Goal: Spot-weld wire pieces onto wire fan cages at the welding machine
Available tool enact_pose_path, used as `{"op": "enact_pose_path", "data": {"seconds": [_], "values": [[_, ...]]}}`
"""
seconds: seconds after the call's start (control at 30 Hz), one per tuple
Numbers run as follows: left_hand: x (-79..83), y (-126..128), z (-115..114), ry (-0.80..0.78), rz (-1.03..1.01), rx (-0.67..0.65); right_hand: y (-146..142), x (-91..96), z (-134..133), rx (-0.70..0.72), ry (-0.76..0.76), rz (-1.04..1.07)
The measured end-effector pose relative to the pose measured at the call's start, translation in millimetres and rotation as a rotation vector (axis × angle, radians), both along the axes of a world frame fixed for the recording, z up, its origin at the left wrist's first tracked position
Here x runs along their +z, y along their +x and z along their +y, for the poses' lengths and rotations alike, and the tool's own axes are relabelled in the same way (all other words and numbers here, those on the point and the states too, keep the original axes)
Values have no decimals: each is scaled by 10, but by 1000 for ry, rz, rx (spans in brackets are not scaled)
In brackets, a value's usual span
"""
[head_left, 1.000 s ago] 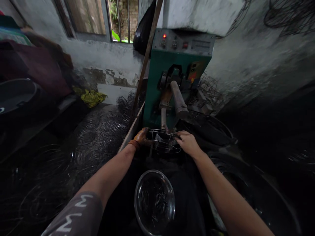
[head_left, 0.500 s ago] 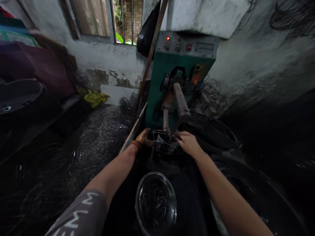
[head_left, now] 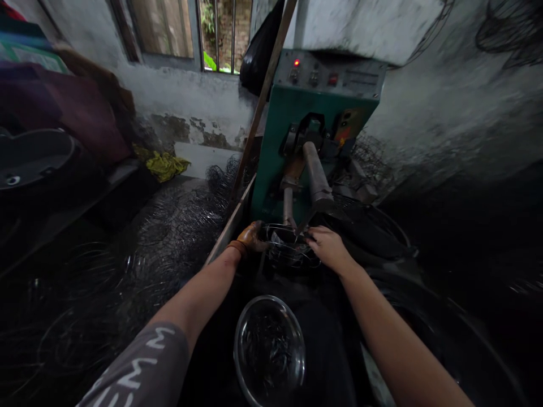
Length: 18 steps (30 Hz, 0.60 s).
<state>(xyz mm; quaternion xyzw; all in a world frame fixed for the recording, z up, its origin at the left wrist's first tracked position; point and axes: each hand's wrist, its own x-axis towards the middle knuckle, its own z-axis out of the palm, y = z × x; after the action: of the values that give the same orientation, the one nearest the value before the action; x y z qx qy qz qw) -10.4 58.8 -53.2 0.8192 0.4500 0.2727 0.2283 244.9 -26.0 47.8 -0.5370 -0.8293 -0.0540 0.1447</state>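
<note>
A steel bowl is sitting nearest, between the forearms. Beyond it, the gloved left hand and bare right hand are clasping opposite rims of a round wire frame, which is lying at the foot of the green machine.

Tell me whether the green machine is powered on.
Apparently on: the red lamp on the green machine control panel glows.

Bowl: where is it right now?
Head view, bottom centre: the bowl sits on the near side of the wire ring, which the left hand and right hand hold at the green machine.
</note>
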Motion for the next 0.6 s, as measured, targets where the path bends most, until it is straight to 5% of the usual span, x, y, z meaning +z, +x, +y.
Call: {"op": "enact_pose_path", "data": {"seconds": [0.13, 0.27, 0.43, 0.6], "values": [[48, -41, -46, 10, -10, 19, -44, 20, -9, -10, -8, 64], [264, -128, -199, 73, -92, -59, 98, 15, -50, -36, -70, 353], [470, -73, -388, 302, -40, -122, 465, -155, -158, -324, -162, 739], [421, 117, -339, 309, -11, -68, 530, -407, -222, -484, -415, 822]]}}
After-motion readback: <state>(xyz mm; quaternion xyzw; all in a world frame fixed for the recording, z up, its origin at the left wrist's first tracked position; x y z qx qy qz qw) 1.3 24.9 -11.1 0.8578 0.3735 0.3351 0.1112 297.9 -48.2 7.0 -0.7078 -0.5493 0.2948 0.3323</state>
